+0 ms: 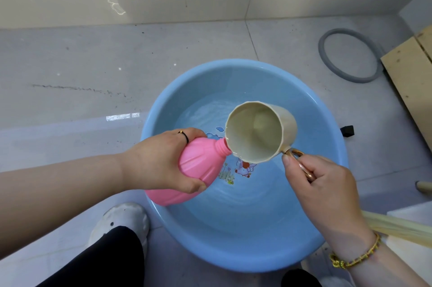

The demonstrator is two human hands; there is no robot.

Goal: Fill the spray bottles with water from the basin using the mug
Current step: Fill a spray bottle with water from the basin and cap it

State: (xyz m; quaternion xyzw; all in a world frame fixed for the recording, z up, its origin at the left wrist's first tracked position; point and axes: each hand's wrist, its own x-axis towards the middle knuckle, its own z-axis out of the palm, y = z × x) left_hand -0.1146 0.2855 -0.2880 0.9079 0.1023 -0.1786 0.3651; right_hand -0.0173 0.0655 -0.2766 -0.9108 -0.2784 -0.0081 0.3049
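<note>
Left grip [161, 160]: bottle [197, 165]; right grip [327, 184]: mug [256, 134]

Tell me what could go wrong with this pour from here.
1. The mug has a wide rim against the narrow neck of the pink bottle, so water may run down the outside; the basin below should catch it.
2. The bottle lies steeply tilted in the left hand, so water may flow back out.
3. The right hand pinches only the thin handle; a wet grip could slip.

Bright even light, floor glare, edges warped.
</note>
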